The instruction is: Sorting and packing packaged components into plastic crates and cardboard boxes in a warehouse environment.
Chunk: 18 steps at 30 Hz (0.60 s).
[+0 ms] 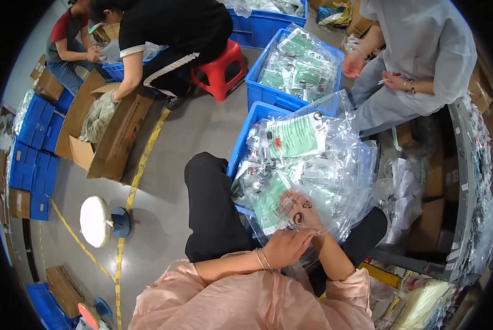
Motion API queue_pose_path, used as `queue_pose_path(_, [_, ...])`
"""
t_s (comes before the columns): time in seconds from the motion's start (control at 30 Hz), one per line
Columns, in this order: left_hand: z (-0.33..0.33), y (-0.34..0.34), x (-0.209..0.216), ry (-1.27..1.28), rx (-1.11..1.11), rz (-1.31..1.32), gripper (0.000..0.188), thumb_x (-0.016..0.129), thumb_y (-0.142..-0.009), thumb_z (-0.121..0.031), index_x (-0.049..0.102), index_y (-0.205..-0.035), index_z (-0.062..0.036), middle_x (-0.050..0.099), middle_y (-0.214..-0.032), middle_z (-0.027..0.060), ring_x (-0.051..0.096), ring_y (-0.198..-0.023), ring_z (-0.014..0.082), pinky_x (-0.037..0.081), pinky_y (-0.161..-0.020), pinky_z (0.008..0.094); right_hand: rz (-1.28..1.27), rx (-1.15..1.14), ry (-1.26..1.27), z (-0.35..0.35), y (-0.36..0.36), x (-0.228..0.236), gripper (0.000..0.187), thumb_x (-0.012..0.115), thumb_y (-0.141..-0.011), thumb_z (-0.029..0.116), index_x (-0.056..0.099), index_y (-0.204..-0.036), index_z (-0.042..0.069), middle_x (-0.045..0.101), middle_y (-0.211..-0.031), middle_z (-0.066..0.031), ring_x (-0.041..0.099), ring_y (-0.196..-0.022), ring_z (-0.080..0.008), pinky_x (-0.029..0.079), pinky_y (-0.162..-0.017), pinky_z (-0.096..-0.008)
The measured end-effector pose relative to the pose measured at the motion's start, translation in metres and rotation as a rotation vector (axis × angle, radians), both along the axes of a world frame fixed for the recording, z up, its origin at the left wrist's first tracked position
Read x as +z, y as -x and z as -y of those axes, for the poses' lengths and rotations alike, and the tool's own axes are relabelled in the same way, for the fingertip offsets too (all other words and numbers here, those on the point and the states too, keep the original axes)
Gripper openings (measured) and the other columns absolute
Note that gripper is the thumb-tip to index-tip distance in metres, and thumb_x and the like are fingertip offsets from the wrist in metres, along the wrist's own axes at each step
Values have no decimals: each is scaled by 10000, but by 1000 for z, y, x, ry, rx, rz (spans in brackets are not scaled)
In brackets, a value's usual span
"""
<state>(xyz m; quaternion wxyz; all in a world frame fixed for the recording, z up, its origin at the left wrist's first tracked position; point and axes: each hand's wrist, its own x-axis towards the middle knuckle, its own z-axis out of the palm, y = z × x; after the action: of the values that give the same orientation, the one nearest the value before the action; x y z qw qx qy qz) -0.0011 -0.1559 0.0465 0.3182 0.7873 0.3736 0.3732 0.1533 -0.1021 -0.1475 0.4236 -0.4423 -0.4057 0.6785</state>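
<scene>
My left hand (286,247), with thin bracelets at the wrist, pinches the near edge of a clear plastic bag (334,206). Through the film shows my right hand (303,213), its fingers bent over a green-and-white card packet (272,202). Printed marks on the film cross the back of that hand, and what its fingertips grip is unclear. Both hands are above the near end of a blue crate (238,151), between my knees. It is heaped with clear bags holding green-and-white cards (296,136) and small dark and red parts.
Beyond stands another blue crate (252,82) of similar packets. A person in pale clothes (422,60) sits at the right, beside a grey-framed shelf (460,181). At the left are an open carton (117,146), a red stool (220,69), a round white-topped stool (96,221) and stacked blue bins (33,148).
</scene>
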Motion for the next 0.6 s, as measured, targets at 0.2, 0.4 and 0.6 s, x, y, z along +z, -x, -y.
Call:
queue_pose_path(0.2, [-8, -12, -11, 131, -110, 88, 212, 533, -834, -151, 521, -1034, -81, 599, -670, 85, 579, -532, 259, 454, -469, 353, 485, 110, -185, 28, -38, 15, 382, 498, -840, 58, 446, -1211, -11, 504, -1176, -105, 480, -1088, -194, 415, -878, -311])
queue_pose_path(0.4, [-71, 29, -38, 256, -71, 349, 279, 510, -857, -202, 557, -1084, -47, 607, -792, 137, 593, -661, 288, 471, -592, 361, 351, 112, 97, 63, -33, 216, 284, 496, -847, 14, 504, -1129, -17, 573, -1032, -58, 539, -949, -126, 426, -820, -253])
queue_pose_path(0.6, [-160, 85, -130, 218, 18, -399, 461, 641, -763, -284, 501, -1158, -93, 428, -1195, 188, 487, -1030, 326, 446, -808, 357, 505, 295, -427, 43, 1, 308, 301, 520, -771, -40, 557, -1064, 19, 578, -988, -106, 585, -877, -204, 472, -757, -286])
